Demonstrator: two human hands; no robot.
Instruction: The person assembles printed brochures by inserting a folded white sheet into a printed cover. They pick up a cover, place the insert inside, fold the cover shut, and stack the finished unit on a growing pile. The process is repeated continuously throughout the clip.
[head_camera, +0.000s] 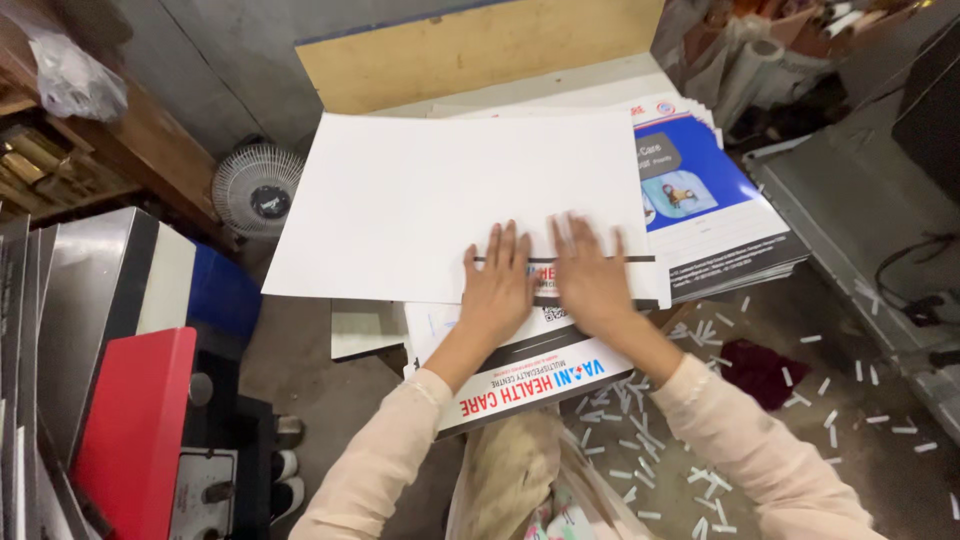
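Observation:
My left hand (497, 287) and my right hand (589, 281) lie flat, fingers spread, side by side on the near edge of a large blank white sheet (440, 195). The sheet lies on top of a stack of printed posters (715, 215) with blue and white faces. Under my wrists a printed poster (540, 385) with red and blue lettering sticks out toward me. The right hand is blurred by motion. Both sleeves are pale pink.
A plywood board (470, 50) stands behind the stack. A small white fan (257, 188) sits at the left, beside a red and black machine (135, 430). Paper trimmings (640, 440) litter the floor at the right. Rolled papers (760, 60) lean at the back right.

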